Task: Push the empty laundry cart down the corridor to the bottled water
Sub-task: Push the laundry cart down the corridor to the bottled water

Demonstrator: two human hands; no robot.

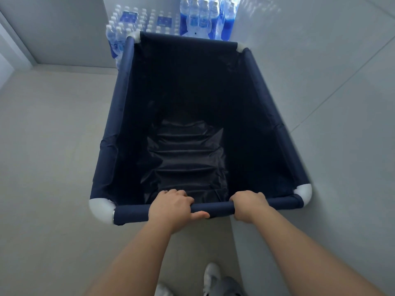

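Note:
The laundry cart (269,99) is a deep navy fabric bin on a frame with white corner joints, filling the middle of the head view. Its inside holds nothing but a wrinkled dark liner. My left hand (171,207) is wrapped around the near rim bar left of centre. My right hand (249,205) grips the same bar to the right. Shrink-wrapped packs of bottled water (201,16) are stacked right behind the cart's far rim, with more bottles (116,38) at its far left corner.
A pale wall (331,60) runs close along the cart's right side. Grey floor (49,146) spreads to the left, up to a back wall and a door frame (15,39) at the far left. My white shoes (210,278) show at the bottom.

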